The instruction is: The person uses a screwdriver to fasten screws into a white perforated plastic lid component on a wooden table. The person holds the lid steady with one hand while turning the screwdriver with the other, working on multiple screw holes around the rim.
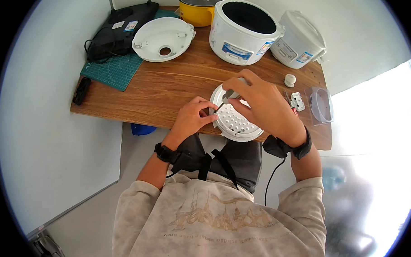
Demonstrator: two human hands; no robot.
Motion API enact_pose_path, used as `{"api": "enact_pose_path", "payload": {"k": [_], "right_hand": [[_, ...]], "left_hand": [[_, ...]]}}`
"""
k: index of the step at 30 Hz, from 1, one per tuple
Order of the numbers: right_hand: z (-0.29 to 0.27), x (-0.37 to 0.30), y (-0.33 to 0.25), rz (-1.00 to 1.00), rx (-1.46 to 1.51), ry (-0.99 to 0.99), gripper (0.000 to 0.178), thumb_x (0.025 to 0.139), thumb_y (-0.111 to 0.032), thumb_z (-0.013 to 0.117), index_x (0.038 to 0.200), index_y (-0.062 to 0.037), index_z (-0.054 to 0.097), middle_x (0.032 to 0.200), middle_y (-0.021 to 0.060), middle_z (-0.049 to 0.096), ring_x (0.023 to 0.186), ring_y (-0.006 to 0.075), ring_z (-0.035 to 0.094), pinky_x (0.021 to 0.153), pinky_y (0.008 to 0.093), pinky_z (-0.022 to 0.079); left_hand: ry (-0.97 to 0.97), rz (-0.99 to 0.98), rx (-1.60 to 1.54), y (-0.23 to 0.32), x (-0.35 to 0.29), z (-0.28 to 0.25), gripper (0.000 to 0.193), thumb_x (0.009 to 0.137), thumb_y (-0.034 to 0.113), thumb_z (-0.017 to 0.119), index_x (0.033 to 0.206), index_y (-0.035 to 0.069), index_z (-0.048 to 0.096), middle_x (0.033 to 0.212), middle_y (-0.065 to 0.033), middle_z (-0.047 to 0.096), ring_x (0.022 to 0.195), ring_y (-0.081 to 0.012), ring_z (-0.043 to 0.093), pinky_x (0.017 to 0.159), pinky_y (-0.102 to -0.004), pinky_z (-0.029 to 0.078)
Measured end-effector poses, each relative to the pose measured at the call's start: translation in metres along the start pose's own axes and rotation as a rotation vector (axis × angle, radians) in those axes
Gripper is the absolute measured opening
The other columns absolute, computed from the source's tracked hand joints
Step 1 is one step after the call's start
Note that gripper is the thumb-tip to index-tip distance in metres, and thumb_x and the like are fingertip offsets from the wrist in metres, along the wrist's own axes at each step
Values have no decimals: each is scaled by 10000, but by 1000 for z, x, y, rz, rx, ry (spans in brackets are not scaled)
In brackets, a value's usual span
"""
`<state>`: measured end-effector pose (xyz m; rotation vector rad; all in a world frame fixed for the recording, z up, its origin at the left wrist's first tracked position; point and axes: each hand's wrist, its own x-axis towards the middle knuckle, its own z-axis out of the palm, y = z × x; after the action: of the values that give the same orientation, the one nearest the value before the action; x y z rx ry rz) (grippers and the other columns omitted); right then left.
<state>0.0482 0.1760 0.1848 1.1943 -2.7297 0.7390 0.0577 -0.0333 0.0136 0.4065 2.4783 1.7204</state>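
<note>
A white round lid plate [238, 123] with rows of raised bumps lies near the table's front edge, between my hands. My right hand [261, 99] is closed on a screwdriver [221, 105] with a dark shaft, slanting down to the plate's left rim. Most of its handle is hidden behind my fingers. At that rim, my left hand [191, 116] has its thumb and index finger pinched around the screwdriver's tip. Whatever small piece sits between those fingertips is too hidden to name.
Across the back stand a white rice cooker body [245, 34], a white cooker [298, 41], a yellow pot [197, 11] and a white outer lid [163, 38]. A black device [122, 27] lies on a green cutting mat [115, 72]. Right: a white cap [290, 80], white part [297, 101] and clear container [321, 105].
</note>
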Motion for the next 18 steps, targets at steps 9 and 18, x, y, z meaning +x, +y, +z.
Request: {"api": "enact_pose_path", "payload": {"k": [9, 18], "right_hand": [[-1, -7, 5, 79, -2, 73, 251, 905, -144, 702, 1133, -91, 611, 1054, 143, 587, 821, 372, 654, 683, 451, 550], [3, -8, 5, 61, 15, 81, 250, 903, -116, 700, 1134, -86, 607, 1049, 135, 578, 832, 371, 652, 681, 451, 552]], "left_hand": [[7, 10, 4, -3, 1, 2, 294, 816, 267, 844, 1076, 149, 774, 1050, -51, 611, 755, -169, 667, 695, -302, 537], [8, 15, 8, -3, 1, 1, 306, 817, 267, 845, 1079, 127, 770, 1045, -54, 625, 760, -171, 673, 702, -301, 544]]}}
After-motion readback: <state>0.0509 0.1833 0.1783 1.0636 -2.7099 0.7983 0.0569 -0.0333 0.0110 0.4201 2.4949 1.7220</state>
